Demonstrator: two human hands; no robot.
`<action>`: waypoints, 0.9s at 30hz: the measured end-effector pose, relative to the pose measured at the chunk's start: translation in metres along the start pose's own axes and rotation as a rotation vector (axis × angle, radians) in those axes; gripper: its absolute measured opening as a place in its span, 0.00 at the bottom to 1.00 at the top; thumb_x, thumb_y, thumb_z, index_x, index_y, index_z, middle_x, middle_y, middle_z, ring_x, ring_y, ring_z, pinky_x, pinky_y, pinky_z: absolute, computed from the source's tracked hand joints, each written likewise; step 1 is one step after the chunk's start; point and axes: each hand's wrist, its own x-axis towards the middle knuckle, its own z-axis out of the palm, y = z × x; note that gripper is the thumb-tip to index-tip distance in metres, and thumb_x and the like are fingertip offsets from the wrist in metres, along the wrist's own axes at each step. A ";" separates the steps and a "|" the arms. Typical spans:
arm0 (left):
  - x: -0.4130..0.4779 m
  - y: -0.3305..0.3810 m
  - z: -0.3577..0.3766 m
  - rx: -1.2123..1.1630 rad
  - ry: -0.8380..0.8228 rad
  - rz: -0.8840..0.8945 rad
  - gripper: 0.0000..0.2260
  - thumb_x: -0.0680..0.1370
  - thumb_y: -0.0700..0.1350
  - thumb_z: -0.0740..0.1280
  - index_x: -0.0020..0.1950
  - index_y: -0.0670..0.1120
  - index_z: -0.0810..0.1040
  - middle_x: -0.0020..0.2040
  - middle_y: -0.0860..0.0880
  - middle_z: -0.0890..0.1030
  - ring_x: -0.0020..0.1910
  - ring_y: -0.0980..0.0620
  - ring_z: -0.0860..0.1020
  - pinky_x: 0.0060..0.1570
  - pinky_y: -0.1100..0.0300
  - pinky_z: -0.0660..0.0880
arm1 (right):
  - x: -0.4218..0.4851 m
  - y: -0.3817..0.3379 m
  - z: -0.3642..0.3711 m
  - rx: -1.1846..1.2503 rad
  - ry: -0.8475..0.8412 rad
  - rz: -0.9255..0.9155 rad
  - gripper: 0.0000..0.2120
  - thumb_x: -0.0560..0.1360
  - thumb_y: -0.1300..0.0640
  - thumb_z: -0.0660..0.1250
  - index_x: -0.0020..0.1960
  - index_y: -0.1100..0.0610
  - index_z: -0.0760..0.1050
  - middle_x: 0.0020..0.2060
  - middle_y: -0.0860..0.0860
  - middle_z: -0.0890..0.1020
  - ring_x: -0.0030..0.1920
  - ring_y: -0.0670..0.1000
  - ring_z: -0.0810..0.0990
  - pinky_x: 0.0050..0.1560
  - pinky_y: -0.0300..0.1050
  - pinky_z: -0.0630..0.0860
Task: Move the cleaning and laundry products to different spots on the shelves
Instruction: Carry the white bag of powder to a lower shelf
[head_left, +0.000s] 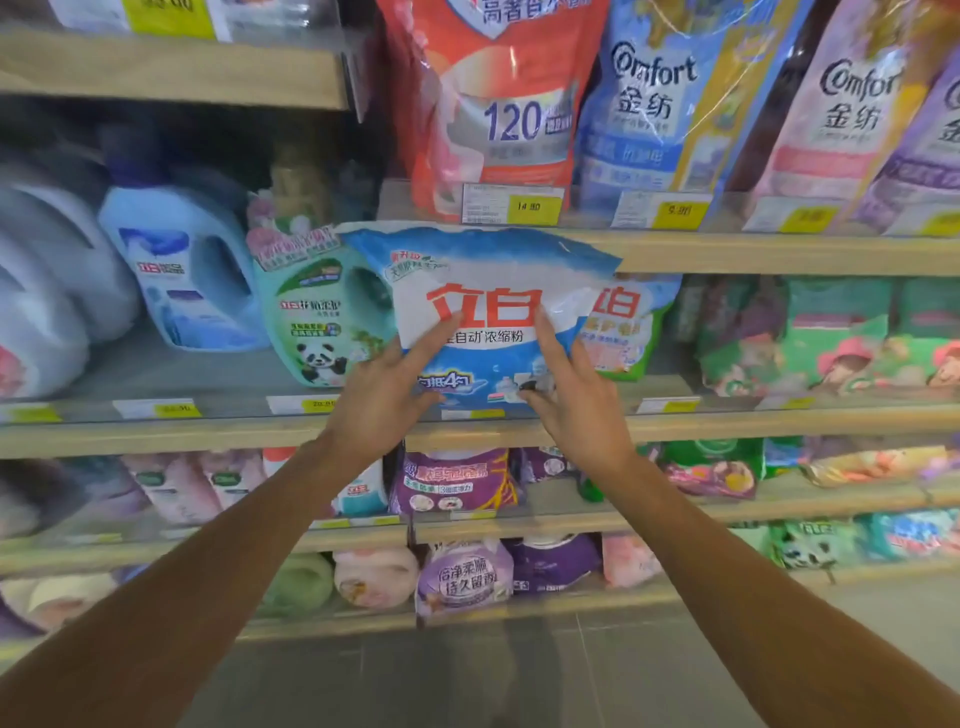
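A blue and white washing powder bag (483, 291) with red characters stands upright at the front of the middle shelf (208, 431). My left hand (387, 389) touches its lower left side, index finger stretched up onto the red print. My right hand (576, 400) is on its lower right corner, fingers spread against the bag and thumb at the bottom edge. Both hands press on the bag from the front; whether they grip it or only rest on it is unclear. A similar bag (631, 322) stands just behind it to the right.
A green panda detergent jug (317, 317) and a blue jug (182, 270) stand to the left. Red (498, 104) and Comfort (660, 104) refill pouches fill the shelf above. Green packs (810, 338) sit to the right. Lower shelves hold purple and pink bags (457, 478).
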 end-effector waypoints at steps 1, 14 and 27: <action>0.003 -0.005 0.005 0.016 0.011 0.010 0.47 0.76 0.45 0.74 0.74 0.75 0.43 0.46 0.42 0.76 0.33 0.45 0.76 0.45 0.47 0.79 | 0.002 0.004 0.006 -0.002 0.011 -0.004 0.50 0.76 0.56 0.75 0.82 0.41 0.42 0.60 0.59 0.74 0.38 0.56 0.79 0.33 0.52 0.77; 0.033 -0.050 0.055 0.037 0.083 0.012 0.47 0.74 0.43 0.75 0.75 0.73 0.46 0.74 0.39 0.68 0.49 0.40 0.82 0.50 0.44 0.80 | 0.035 0.042 0.071 0.015 0.024 -0.041 0.45 0.76 0.58 0.74 0.81 0.48 0.47 0.64 0.63 0.74 0.41 0.60 0.82 0.39 0.57 0.81; 0.056 -0.065 0.070 -0.046 -0.054 -0.100 0.50 0.72 0.38 0.77 0.76 0.73 0.49 0.68 0.46 0.73 0.34 0.63 0.74 0.47 0.57 0.79 | 0.047 0.060 0.089 0.163 -0.125 0.126 0.54 0.75 0.57 0.76 0.79 0.32 0.39 0.71 0.54 0.69 0.44 0.52 0.81 0.48 0.53 0.82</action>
